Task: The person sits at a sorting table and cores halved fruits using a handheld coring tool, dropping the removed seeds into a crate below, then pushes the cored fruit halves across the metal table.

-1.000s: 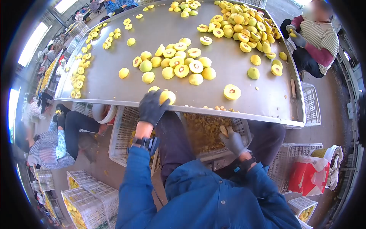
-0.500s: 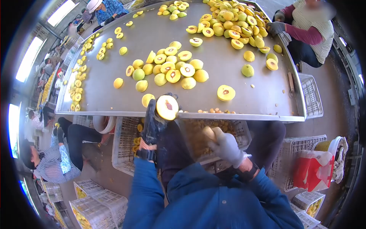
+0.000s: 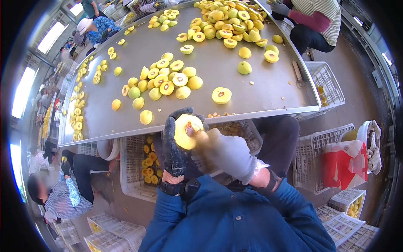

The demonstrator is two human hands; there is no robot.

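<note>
My left hand [image 3: 173, 147], in a dark, stained glove, is closed around a yellow peach half [image 3: 184, 133] just below the table's front edge. Its cut face with the reddish-brown pit hollow is turned up. My right hand [image 3: 231, 156], in a pale grey glove, is blurred and closed on a small tool with a tan, wooden-looking handle [image 3: 202, 139]. The tool's end meets the middle of the cut face; its tip is hidden by blur. Beyond my hands, several peach halves [image 3: 166, 87] lie in a loose group on the metal table [image 3: 268, 94].
A large heap of peach halves [image 3: 231, 23] lies at the back. Another wooden-handled tool [image 3: 297, 72] rests near the right edge. Below are a crate with halves [image 3: 138, 185], a second crate [image 3: 256, 138] and a red bag [image 3: 345, 164]. Co-workers sit left and right.
My right hand has moved up and left, bringing the tool onto the peach half. My left hand still holds the half, now lower against the table. The whole view has tilted.
</note>
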